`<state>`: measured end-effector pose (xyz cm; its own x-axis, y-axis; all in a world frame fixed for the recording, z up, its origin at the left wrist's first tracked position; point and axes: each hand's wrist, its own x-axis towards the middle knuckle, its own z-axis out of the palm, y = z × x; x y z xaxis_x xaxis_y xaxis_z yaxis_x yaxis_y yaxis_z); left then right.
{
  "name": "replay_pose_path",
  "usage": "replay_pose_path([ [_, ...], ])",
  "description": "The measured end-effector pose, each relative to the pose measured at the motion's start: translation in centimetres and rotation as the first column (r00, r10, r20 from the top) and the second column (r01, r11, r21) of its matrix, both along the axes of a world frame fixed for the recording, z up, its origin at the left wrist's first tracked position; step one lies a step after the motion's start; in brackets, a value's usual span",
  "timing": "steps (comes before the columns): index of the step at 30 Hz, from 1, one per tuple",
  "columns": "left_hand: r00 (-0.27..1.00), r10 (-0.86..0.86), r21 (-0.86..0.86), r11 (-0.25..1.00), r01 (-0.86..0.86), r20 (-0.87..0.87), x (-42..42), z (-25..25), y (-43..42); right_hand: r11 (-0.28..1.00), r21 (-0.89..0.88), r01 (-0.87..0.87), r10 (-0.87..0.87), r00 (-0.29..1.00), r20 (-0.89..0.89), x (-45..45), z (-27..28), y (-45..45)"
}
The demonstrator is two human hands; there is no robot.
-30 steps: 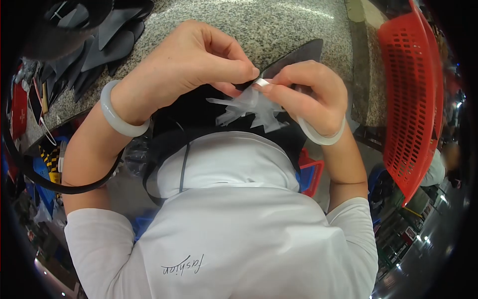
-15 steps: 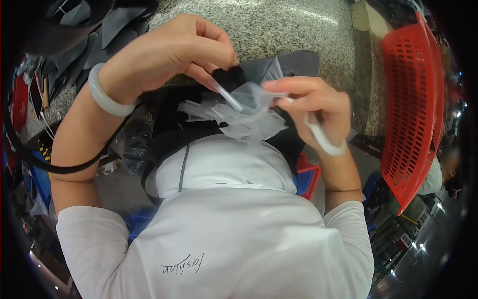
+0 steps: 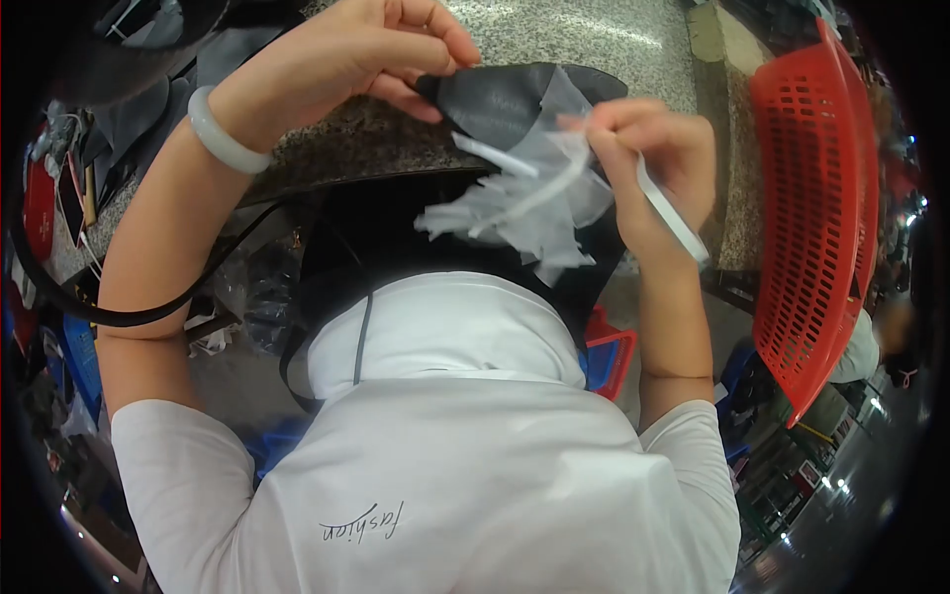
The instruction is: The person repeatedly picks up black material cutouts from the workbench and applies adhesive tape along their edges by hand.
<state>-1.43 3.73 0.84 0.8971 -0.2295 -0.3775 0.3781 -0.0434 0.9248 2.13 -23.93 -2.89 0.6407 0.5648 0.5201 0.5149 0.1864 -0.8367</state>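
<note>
My left hand (image 3: 421, 54) is closed in a pinch on the left end of a dark grey, leather-like piece (image 3: 505, 94) with a curved outline. My right hand (image 3: 653, 163), slightly blurred, has thumb and fingers pressed together on a bunch of translucent white strips (image 3: 539, 203). These strips hang below the fingers and overlap the right part of the dark piece. A narrower white strip (image 3: 495, 153) sticks out towards the left. I cannot tell whether any strip is attached to the dark piece.
A speckled stone worktop (image 3: 594, 40) lies beyond my hands. More dark cut pieces (image 3: 139, 119) are heaped at the left. At the right stands a tilted red perforated basket (image 3: 807, 218). A black cable (image 3: 109, 315) loops past my left forearm.
Both hands have moved up and away from my body. The dark piece now shows broadly over the worktop's edge, and the white strips have shifted to the right with my right hand.
</note>
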Motion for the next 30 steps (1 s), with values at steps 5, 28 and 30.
replay_pose_path([
  [5,0.998,0.03,-0.053,0.998,-0.033,-0.051,1.6,0.9,1.2,0.994,-0.092,0.058,-0.053,0.998,0.046,0.8,-0.6,1.6],
  [28,0.48,-0.457,0.596,0.781,-0.186,0.749,1.1,-1.9,-3.4,0.974,-0.14,0.178,-0.186,0.981,-0.047,-6.0,-0.7,-3.3],
  [30,0.45,-0.493,0.625,0.751,-0.212,0.744,0.9,-1.5,-3.9,0.975,-0.138,0.173,-0.189,0.976,-0.11,-6.8,-0.9,-4.0],
])
